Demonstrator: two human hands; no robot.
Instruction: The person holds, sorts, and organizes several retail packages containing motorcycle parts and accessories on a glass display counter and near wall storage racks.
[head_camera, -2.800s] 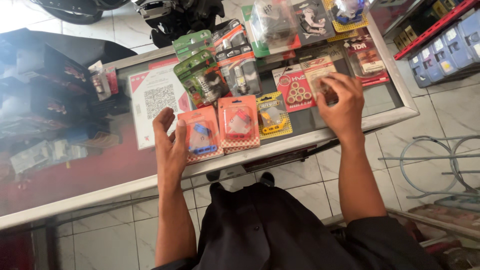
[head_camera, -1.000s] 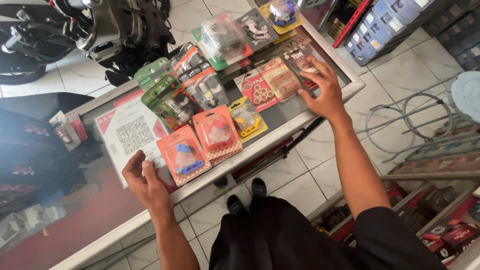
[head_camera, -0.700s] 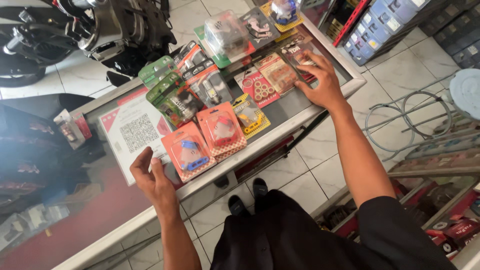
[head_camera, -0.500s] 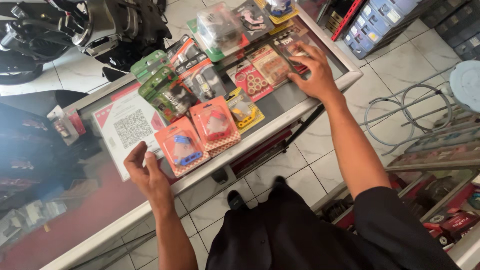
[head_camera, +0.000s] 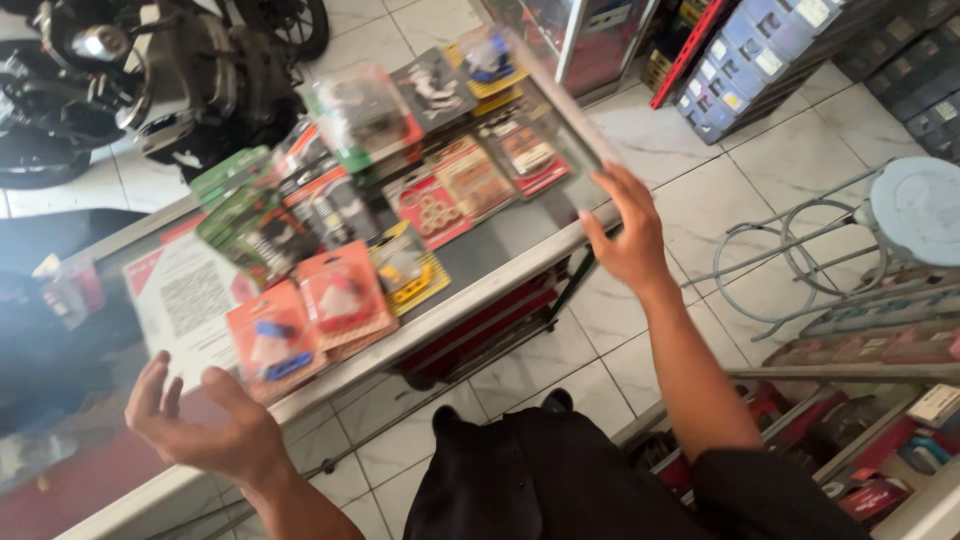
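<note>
While both hands hover empty, blister packs (head_camera: 340, 300) cover the glass counter (head_camera: 500, 240)

Desk centre: blister packs (head_camera: 345, 235) crowd the desk (head_camera: 520, 225), overlapping, no gap between them.
Front edge: narrow bare strip beside the yellow pack (head_camera: 408, 268).
Left: printed sheet (head_camera: 190, 305) lies flat.
Right: open tiled floor (head_camera: 740, 190), then a stool (head_camera: 915, 215).

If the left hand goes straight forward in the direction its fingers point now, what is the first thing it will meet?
The left hand, open and empty, points up and away over the glass counter. First in that line is probably the orange blister pack at the near edge, though the hand's height above the counter is unclear.
</note>
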